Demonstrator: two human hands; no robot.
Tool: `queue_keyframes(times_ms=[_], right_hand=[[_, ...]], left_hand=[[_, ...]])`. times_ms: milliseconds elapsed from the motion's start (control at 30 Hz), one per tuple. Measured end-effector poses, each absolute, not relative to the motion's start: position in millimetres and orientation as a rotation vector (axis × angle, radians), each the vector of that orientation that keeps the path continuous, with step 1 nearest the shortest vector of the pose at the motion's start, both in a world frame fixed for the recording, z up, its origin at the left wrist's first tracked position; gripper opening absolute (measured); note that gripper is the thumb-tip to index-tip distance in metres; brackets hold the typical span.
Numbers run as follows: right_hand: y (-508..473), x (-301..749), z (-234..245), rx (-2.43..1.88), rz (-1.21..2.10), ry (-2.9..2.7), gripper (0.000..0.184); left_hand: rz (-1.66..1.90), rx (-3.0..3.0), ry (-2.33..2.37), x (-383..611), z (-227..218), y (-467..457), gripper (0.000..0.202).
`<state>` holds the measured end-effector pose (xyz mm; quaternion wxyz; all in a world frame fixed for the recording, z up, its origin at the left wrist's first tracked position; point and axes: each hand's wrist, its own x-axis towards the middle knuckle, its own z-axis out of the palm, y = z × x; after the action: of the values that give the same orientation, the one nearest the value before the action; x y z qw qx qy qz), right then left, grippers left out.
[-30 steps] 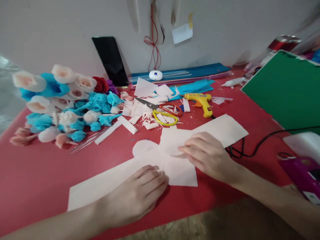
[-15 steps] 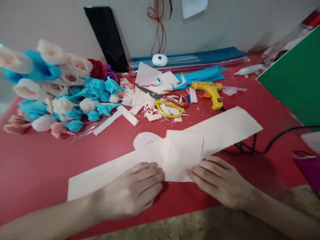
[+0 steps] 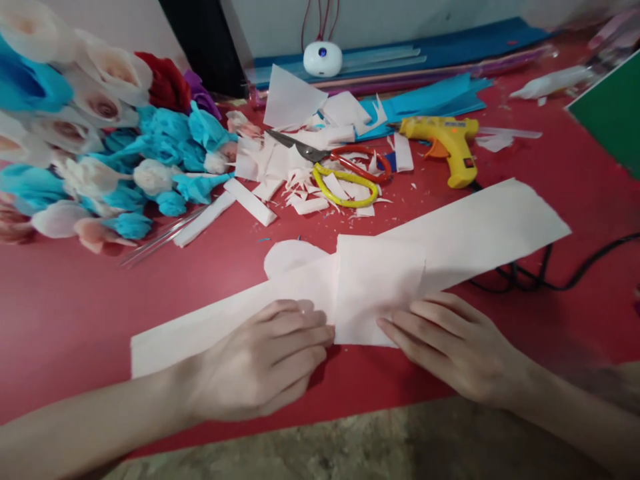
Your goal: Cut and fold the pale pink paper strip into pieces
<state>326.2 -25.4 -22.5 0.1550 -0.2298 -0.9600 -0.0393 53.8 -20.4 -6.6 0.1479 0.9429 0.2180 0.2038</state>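
White paper strip slants away rightward under half-curled left hand; flatter right hand touches its square flap; holds unclear.

The head camera looks forward and down at close range over the red table.

I can read no words, numbers or brand names here. The yellow glue gun lying ahead of me has a small dark label on its barrel, too tiny and blurred for me to make out.
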Motion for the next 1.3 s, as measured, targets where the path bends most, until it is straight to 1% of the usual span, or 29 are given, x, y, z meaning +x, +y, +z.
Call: queue_keyframes(times_ms=[133,267,367,933,1300], right_hand=[[-25.0,326.6,-22.3,-0.642,-0.122,-2.762,0.033],[-25.7,327.1,-22.5,-0.635,-0.136,-2.784,0.035],[-26.1,327.1,-22.5,-0.629,-0.159,-2.786,0.036],[-26.4,327.7,-21.1,-0.583,-0.166,-2.804,0.037],[-28.3,330.3,-21.5,-0.584,-0.176,-2.807,0.037]], left_hand=[[0.549,2.609,0.661,51.8,-5.4,-17.9,0.020],[0.525,2.556,0.738,48.8,-6.2,-16.7,0.032],[0.469,2.580,0.710,48.2,-7.1,-15.4,0.036],[0.367,2.601,0.729,51.8,-7.6,-15.7,0.030],[0.360,2.586,0.740,51.1,-8.4,-16.6,0.032]])
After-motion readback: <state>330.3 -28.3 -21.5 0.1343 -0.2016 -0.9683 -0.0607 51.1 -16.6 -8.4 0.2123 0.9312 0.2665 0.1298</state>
